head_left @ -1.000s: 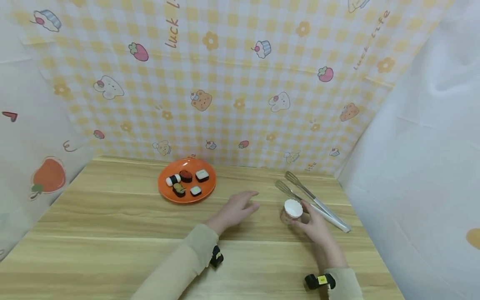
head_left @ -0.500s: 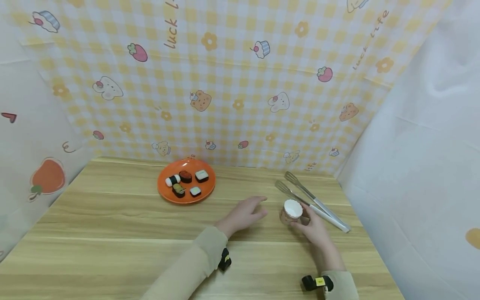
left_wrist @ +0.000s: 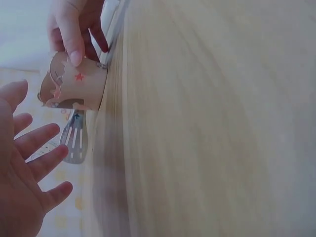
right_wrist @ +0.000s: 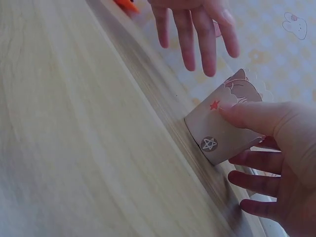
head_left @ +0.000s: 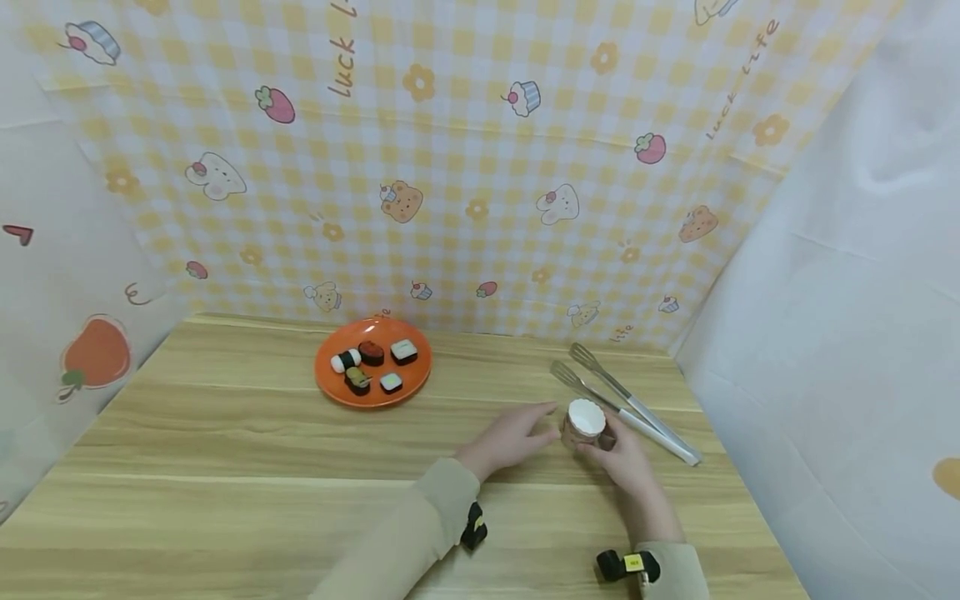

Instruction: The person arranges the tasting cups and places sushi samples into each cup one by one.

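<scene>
A brown paper baking cup (head_left: 577, 433) with a white inside and scalloped rim stands upright on the table. My right hand (head_left: 632, 460) holds it from the right. In the right wrist view, the thumb lies across the cup's printed wall (right_wrist: 224, 126), by a red star, with the fingers on the far side. My left hand (head_left: 513, 437) reaches in from the left, its fingers spread and straight, tips close beside the cup. Seen from the left wrist, the left palm (left_wrist: 17, 182) holds nothing.
Behind the cup, silver tongs (head_left: 637, 406) with slotted ends lie diagonally on the wooden table (head_left: 247, 467). An orange plate (head_left: 412, 387) with several sushi pieces sits at the back left. A checked cloth (head_left: 465, 158) hangs behind the table.
My left hand has moved right and slightly toward me, up to the cup's left side. My right hand keeps its hold, its wrist shifting slightly left. The cup stays in place.
</scene>
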The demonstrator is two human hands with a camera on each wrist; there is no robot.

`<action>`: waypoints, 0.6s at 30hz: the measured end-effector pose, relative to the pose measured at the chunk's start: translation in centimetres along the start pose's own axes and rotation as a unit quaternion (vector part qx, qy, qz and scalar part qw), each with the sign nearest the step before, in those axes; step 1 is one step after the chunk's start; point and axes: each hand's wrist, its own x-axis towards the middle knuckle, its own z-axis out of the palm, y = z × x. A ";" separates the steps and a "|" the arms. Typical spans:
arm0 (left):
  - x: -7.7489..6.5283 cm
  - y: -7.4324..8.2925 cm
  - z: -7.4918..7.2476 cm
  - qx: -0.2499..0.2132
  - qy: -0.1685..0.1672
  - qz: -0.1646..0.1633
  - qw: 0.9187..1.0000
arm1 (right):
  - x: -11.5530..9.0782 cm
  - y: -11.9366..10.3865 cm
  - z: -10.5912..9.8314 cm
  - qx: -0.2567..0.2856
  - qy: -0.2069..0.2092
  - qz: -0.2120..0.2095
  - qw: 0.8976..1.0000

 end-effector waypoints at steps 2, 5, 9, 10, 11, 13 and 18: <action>0.2 0.1 0.3 -0.003 0.000 -0.001 1.000 | 0.0 0.0 0.1 0.002 0.001 0.008 1.000; 0.4 0.3 0.6 -0.009 0.000 -0.002 1.000 | 0.0 0.1 0.2 0.005 0.000 0.011 1.000; 0.6 0.4 1.1 -0.023 -0.001 0.002 1.000 | 0.0 0.4 0.3 0.006 0.001 0.000 1.000; 0.7 0.4 1.1 -0.028 -0.001 0.003 1.000 | 0.1 0.4 0.4 0.006 0.003 -0.003 1.000; 0.7 0.4 1.2 -0.031 0.000 0.004 0.999 | 0.1 0.4 0.4 0.007 0.004 -0.005 1.000; 0.8 0.4 1.4 -0.036 0.001 0.003 0.999 | 0.1 0.4 0.4 0.005 0.005 -0.009 1.000; 0.9 0.5 1.5 -0.037 0.004 -0.011 0.999 | 0.1 0.1 0.5 0.006 0.006 -0.011 1.000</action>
